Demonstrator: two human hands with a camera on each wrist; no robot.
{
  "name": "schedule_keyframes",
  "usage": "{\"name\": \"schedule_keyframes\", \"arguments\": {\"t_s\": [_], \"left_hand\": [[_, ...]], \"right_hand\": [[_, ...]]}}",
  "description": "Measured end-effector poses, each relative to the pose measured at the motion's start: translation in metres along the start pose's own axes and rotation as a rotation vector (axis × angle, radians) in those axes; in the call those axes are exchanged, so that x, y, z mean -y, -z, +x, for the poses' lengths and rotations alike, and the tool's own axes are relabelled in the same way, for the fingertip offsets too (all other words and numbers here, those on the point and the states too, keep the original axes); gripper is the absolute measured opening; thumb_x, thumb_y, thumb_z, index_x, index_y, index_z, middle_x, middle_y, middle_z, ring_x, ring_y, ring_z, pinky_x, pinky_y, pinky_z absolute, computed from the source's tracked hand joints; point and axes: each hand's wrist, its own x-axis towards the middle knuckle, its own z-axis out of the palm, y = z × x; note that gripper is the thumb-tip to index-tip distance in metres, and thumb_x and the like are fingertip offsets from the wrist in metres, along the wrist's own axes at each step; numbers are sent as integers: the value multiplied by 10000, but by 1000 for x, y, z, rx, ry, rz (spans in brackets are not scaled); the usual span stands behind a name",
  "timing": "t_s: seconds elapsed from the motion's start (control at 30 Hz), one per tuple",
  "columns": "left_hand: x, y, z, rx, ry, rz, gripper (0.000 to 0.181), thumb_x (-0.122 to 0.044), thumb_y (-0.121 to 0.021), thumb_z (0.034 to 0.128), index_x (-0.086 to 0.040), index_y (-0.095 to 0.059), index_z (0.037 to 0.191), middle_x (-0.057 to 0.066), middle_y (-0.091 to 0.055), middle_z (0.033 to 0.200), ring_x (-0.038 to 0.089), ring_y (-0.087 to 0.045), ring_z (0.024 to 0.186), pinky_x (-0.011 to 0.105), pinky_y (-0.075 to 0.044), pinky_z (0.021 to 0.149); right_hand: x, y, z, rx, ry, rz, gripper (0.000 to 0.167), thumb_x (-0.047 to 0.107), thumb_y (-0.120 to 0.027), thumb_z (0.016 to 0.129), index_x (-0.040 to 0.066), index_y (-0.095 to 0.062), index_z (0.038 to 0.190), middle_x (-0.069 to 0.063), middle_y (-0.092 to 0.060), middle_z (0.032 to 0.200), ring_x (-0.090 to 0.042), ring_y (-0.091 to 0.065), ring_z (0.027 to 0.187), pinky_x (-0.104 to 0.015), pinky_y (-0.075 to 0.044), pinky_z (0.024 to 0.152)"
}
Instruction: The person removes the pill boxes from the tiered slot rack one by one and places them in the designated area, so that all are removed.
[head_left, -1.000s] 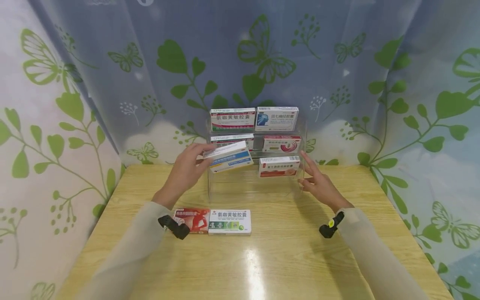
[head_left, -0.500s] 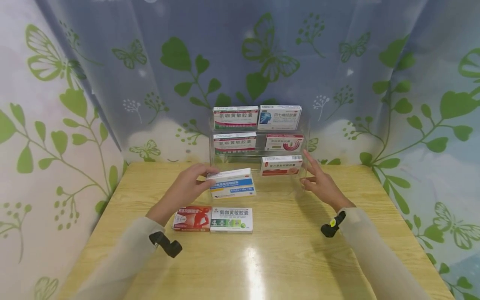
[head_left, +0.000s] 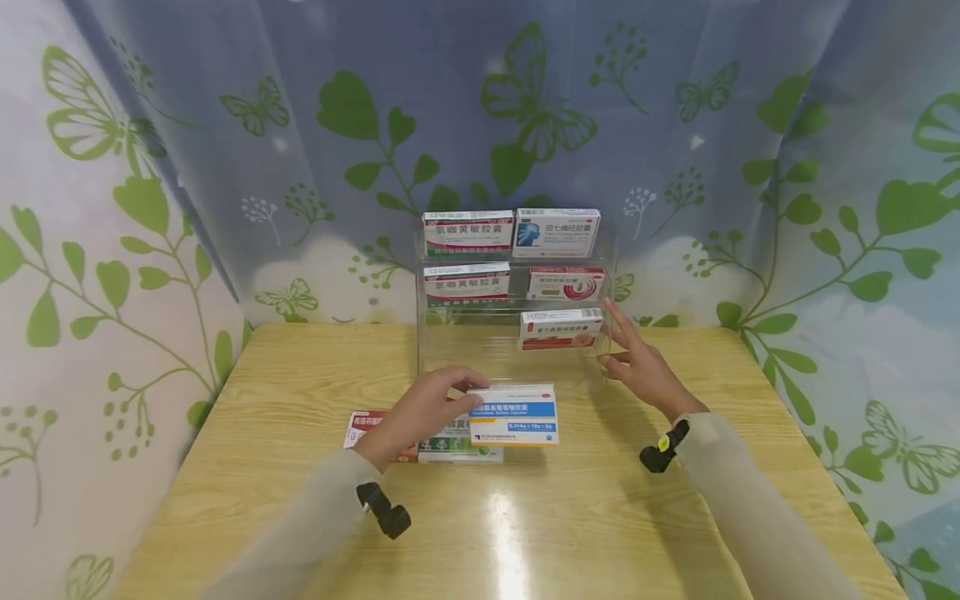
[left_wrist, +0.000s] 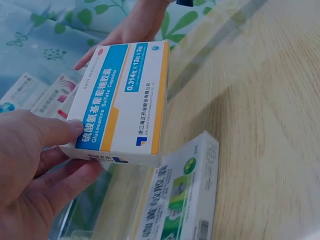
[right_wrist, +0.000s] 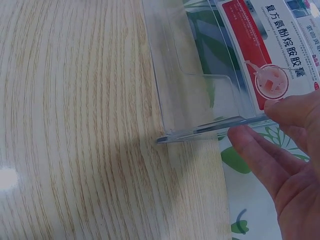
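My left hand [head_left: 427,414] pinches a white, blue and orange medicine box [head_left: 514,415] by its left end. The left wrist view shows the thumb on the printed face of this glucosamine capsule box [left_wrist: 117,100] and fingers beneath. It is held above the table, partly over a white-and-green box [head_left: 457,450]. My right hand [head_left: 643,372] is at the right side of a clear stepped display rack [head_left: 465,367]. In the right wrist view, the thumb and fingers of my right hand [right_wrist: 295,160] pinch the rack's side panel [right_wrist: 210,129] from both sides.
Red-and-white boxes [head_left: 467,283] and a white-blue box [head_left: 557,233] stand on the upper tiers. A red-white box [head_left: 561,331] sits lower right in the rack. A red box [head_left: 363,425] lies on the wooden table [head_left: 300,358], partly behind my left hand. Patterned cloth [head_left: 420,100] hangs behind.
My left hand has brought the blue-and-white medicine box from in front of the rack's left side down toward me and rightward. My right hand has stayed at the rack's right side.
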Motion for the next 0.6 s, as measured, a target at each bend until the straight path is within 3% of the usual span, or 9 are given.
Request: {"name": "schedule_keyframes", "arguments": {"t_s": [0.2, 0.4, 0.6], "left_hand": [[-4, -19, 11, 24, -24, -15, 248, -213, -715, 1079, -180, -756, 1321, -18, -762, 1310, 185, -699, 1191, 430, -619, 1007], [-6, -37, 21, 56, 19, -6, 236, -217, -722, 1075, -178, -764, 1304, -16, -772, 1277, 185, -708, 1184, 410, -613, 1044], [-2, -50, 28, 50, 11, -23, 237, -224, -706, 1085, -151, -765, 1303, 6, -778, 1281, 187, -734, 1167, 401, -615, 1047]], "right_hand": [[0, 0, 0, 0, -10, -4, 1068, 25, -628, 1094, 584, 55, 1695, -267, -274, 1763, -541, -678, 1280, -585, -641, 974], [0, -1, 0, -3, -8, -3, 1057, 21, -633, 1090, 542, 43, 1714, -275, -285, 1756, -538, -678, 1284, -564, -648, 966], [0, -2, 1, -6, -8, -10, 1050, 19, -631, 1091, 529, 36, 1720, -273, -290, 1754, -530, -687, 1273, -559, -652, 958]]}}
